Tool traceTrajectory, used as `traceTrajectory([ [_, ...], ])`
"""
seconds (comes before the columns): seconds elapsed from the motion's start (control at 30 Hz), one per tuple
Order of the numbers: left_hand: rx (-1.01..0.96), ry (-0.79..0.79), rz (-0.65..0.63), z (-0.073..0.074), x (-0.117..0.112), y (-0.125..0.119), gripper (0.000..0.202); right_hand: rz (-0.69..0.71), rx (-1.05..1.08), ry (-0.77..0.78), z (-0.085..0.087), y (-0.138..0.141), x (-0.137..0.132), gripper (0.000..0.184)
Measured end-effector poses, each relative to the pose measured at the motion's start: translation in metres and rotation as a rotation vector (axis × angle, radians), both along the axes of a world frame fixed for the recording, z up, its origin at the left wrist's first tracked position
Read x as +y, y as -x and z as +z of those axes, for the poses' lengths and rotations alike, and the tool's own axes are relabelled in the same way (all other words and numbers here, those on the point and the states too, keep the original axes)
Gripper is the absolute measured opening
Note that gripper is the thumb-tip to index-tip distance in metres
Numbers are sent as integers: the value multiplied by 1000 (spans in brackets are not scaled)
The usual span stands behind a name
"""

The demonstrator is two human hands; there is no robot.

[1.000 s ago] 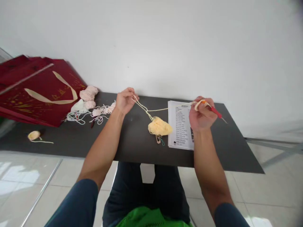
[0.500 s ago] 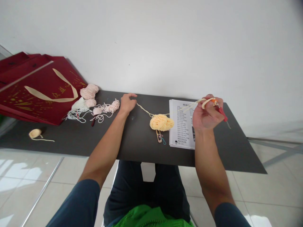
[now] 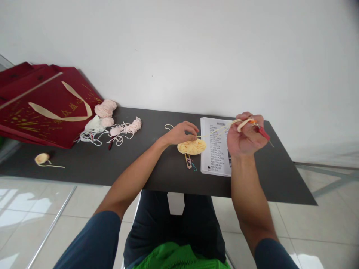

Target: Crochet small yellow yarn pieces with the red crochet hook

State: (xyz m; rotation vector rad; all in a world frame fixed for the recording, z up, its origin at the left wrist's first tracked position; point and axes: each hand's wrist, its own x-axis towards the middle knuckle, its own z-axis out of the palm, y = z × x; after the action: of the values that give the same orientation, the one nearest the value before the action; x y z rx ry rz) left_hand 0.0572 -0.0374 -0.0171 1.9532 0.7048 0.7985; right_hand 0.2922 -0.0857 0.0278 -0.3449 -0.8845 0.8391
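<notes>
A ball of yellow yarn lies on the dark table, left of the printed sheets. My left hand is over its upper edge, thumb and fingers curved but apart, with nothing seen between them. Raised above the sheets, my right hand is closed around a red-handled crochet hook, its thin metal tip pointing down to the right. A small cream crocheted piece is in the same hand, partly hidden by the fingers. Strands of yarn run from it back toward the ball.
Printed sheets lie under the strands. A clip-like holder with small coloured markers is below the ball. Left are pink yarn, white yarn, red paper bags and a cream crocheted cup. A white wall backs the table.
My left hand has moved right from the strand's far left part to the yarn ball. The strand it was at now lies loose and curled. My right hand has barely moved.
</notes>
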Motion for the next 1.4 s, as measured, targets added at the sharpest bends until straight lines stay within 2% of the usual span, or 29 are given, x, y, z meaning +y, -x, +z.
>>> traceTrajectory([
  [0.07, -274, 236, -18, 5, 3, 11, 13, 0, 34, 30, -2, -2, 2, 22],
  [0.13, -549, 407, -13, 13, 5, 30, 13, -5, 103, 68, -5, -5, 6, 21],
  [0.23, -683, 510, -43, 24, 6, 63, 21, -30, 196, 134, -10, -10, 12, 19],
  [0.33, -618, 545, -119, 31, 4, 91, 33, -57, 261, 185, -14, -13, 17, 17],
  [0.43, -489, 667, -80, 35, -2, 105, 42, -68, 304, 218, -17, -15, 21, 18],
  [0.53, -214, 752, 14, 37, -11, 103, 36, -78, 306, 223, -19, -17, 23, 19],
  [0.6, 7, 766, -21, 37, -18, 93, 63, -74, 286, 214, -20, -17, 24, 19],
  [0.67, 134, 694, -27, 33, -24, 76, 79, -44, 250, 208, -20, -16, 23, 18],
  [0.73, 127, 530, 23, 28, -25, 58, 77, -4, 220, 205, -20, -14, 21, 19],
  [0.8, 152, 460, 20, 23, -22, 43, 47, 19, 196, 203, -20, -13, 19, 20],
  [0.87, 227, 498, 10, 21, -14, 33, 11, 15, 169, 199, -20, -12, 17, 21],
  [1.0, 77, 490, 228, 22, 9, 26, 31, 17, 113, 189, -17, -10, 14, 24],
  [1.1, 21, 440, 296, 18, 21, 23, 27, 34, -8, 191, -16, 0, 10, 27],
  [1.17, 128, 304, 340, 12, 23, 20, 30, 27, -143, 222, -18, 12, 7, 29],
  [1.23, 147, 213, 401, 8, 20, 19, 46, 40, -215, 269, -23, 25, 3, 26],
  [1.27, 201, 87, 453, 8, 17, 20, 50, 24, -277, 321, -25, 30, 1, 25],
  [1.33, 327, -112, 579, 13, 7, 20, 43, -9, -397, 380, -31, 39, -1, 22],
  [1.4, 296, -242, 602, 22, -5, 18, 34, -28, -496, 404, -37, 43, -3, 17],
])
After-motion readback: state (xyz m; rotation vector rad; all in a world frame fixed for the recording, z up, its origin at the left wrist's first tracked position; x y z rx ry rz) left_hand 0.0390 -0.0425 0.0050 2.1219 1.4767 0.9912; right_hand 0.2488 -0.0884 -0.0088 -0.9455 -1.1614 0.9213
